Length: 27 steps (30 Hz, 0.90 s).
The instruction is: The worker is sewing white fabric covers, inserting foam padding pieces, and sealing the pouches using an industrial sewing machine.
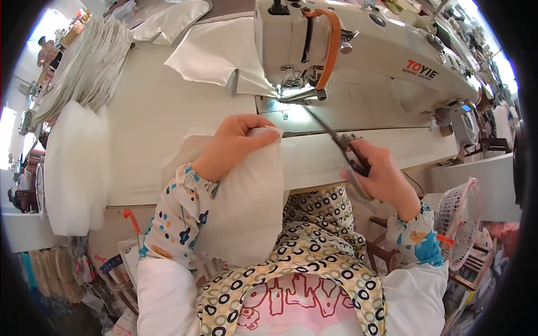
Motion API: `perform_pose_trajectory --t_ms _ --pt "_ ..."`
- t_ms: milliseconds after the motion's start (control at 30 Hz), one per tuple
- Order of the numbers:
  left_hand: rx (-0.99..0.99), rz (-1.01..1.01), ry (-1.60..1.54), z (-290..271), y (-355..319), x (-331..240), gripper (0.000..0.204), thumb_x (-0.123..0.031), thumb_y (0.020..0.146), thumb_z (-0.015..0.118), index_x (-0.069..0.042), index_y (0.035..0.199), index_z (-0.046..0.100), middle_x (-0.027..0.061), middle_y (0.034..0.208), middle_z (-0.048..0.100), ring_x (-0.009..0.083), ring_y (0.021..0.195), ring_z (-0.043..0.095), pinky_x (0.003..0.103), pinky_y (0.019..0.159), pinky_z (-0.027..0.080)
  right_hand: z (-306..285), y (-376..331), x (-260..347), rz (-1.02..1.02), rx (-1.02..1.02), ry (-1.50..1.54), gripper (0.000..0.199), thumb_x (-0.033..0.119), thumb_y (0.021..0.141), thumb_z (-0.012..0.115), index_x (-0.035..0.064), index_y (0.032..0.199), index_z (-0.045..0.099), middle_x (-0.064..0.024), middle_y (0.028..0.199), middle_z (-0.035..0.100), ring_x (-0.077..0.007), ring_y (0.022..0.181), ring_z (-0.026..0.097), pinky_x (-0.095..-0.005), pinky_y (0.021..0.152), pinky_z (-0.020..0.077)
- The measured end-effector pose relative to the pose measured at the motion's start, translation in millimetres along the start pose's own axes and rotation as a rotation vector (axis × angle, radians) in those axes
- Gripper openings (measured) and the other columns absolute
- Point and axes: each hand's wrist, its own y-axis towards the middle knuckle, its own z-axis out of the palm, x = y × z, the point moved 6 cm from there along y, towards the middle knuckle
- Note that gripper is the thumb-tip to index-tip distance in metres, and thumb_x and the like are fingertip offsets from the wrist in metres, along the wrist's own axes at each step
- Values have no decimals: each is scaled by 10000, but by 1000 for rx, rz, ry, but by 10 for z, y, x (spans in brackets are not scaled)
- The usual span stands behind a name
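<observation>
My left hand (238,143) pinches the upper edge of a white cloth piece (246,207) between thumb and fingers. The cloth hangs over the table's near edge toward my lap. To the right, my right hand (386,173) is closed around the dark handles of a pair of scissors (330,130). The blades point up and left toward the needle area of a white sewing machine (280,50) and are apart from the held cloth. Motion smears the scissors' lower handle. Under the machine's presser foot, the corner of a shiny white satin piece (218,53) reaches the lit needle plate.
A tall stack of white cloth pieces (92,61) stands at the far left, with fluffy white batting (75,168) hanging over the table edge below it. An orange strap (329,47) hangs on the machine head. A pink-and-white fan (457,224) stands at the lower right.
</observation>
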Motion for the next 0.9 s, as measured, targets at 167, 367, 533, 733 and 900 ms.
perform_pose_trajectory --t_ms 167,367,533,733,900 --pt "38 16 -176 -44 8 45 118 -101 958 721 5 1008 735 -10 921 710 48 851 634 195 766 499 14 106 260 -259 -18 -160 780 460 650 946 0 1206 651 -80 784 558 -217 659 519 -351 611 453" --pt "48 15 -157 -36 37 75 103 -68 954 712 7 1020 739 -7 934 715 39 855 630 176 770 492 15 245 284 -277 43 -247 796 514 600 953 18 1161 683 -77 756 559 -254 640 547 -368 600 454" --pt "27 -27 -176 -36 20 52 90 -56 938 714 5 999 739 -16 921 714 34 832 628 172 755 490 -52 282 375 -350 11 -330 743 522 606 942 36 1112 698 -87 740 585 -280 636 577 -374 595 460" --pt "21 -57 -172 -39 -6 20 89 -84 932 727 -5 973 735 -16 904 709 40 797 631 181 714 497 -68 263 392 -433 -26 -444 651 482 666 924 36 1078 691 -85 730 580 -251 598 565 -367 582 448" --pt "14 -17 -199 -8 13 18 105 -129 960 706 -28 988 697 -46 883 664 20 777 590 180 687 474 213 78 162 114 146 393 299 265 959 752 19 1085 637 45 673 504 -42 593 457 -239 529 368"
